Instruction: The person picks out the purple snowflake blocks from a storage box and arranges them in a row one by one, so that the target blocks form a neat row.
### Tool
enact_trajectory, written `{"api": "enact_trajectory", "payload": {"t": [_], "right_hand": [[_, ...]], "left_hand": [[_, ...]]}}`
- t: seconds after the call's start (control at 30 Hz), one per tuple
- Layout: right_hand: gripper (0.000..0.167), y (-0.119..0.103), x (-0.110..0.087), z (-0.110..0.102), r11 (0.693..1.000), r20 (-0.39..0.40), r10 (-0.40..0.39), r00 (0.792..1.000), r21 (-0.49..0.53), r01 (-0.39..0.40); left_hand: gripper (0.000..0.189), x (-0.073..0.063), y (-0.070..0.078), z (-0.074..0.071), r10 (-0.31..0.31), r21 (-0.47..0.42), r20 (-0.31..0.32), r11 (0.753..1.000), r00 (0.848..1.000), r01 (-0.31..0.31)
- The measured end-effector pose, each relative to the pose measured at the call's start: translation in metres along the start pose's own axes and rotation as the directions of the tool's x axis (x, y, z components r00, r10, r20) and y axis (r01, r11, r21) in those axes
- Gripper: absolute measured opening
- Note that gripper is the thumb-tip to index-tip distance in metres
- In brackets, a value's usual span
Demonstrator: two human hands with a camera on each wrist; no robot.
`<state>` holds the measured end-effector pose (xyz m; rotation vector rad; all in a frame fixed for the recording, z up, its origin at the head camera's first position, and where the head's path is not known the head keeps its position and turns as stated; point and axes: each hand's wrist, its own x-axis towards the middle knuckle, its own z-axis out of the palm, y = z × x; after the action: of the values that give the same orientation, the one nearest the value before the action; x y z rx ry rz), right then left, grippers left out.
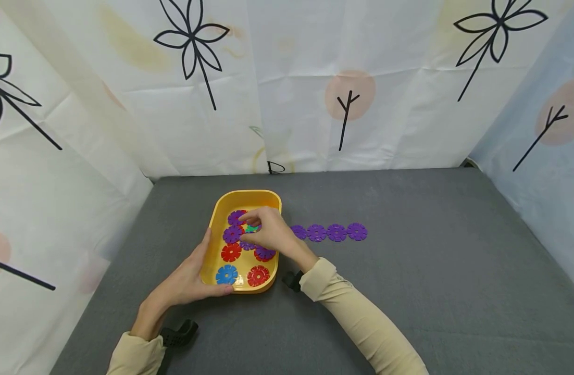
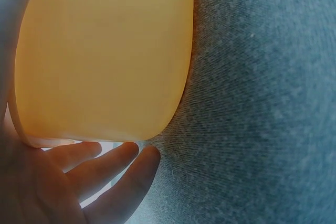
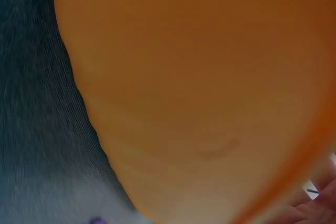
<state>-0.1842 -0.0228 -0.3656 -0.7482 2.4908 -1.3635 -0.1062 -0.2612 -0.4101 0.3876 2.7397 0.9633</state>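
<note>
A yellow tray (image 1: pixel 204 271) holds several flower-shaped plastic discs. My left hand (image 1: pixel 186 278) grips its near left corner, thumb along the front and fingers against the side wall. In the left wrist view, those fingers (image 2: pixel 139 174) lie beside the tray's wall. My right hand (image 1: pixel 270 229) reaches over the right rim into the tray, thumb and index finger apart above purple discs (image 1: pixel 233 234) and a green disc (image 1: pixel 251 228). Red discs (image 1: pixel 258 276) and a blue disc (image 1: pixel 227 274) lie nearer the front. In the right wrist view, the tray wall hides the right hand's fingertips.
To the right of the tray, several purple discs (image 1: pixel 336 233) form a row on the grey table (image 1: pixel 432 271). A white patterned curtain (image 1: pixel 296 41) stands behind the table and along its sides. Dark bands (image 1: pixel 292 281) sit at both wrists.
</note>
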Motion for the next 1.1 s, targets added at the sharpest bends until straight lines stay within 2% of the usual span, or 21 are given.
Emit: {"api": "enact_trajectory", "payload": {"t": [0.13,0.3,0.57,0.77,1.1], "right_hand": [[0.042,0.001,0.007,0.012,1.0,0.039,0.023,0.999,-0.01,-0.023],[0.043,0.004,0.014,0.022,0.996,0.062,0.057,0.996,-0.078,-0.052],[0.043,0.009,0.02,0.028,0.98,0.058,0.12,0.991,-0.167,-0.109],[0.045,0.009,0.019,0.032,0.953,0.053,0.165,0.985,-0.264,-0.146],[0.042,0.008,0.017,0.037,0.942,0.021,0.2,0.98,-0.279,-0.186]], "left_hand": [[0.134,0.0,0.0,0.0,0.001,-0.004,0.003,1.0,1.0,-0.001],[0.134,-0.001,0.001,-0.001,-0.005,-0.011,0.002,1.0,1.0,0.005],[0.135,-0.002,0.002,0.0,-0.026,-0.009,0.003,1.0,1.0,0.026],[0.135,-0.001,0.001,0.001,-0.019,-0.008,0.002,1.0,1.0,0.019],[0.135,-0.002,0.002,0.001,-0.024,-0.004,-0.003,1.0,1.0,0.024]]}}
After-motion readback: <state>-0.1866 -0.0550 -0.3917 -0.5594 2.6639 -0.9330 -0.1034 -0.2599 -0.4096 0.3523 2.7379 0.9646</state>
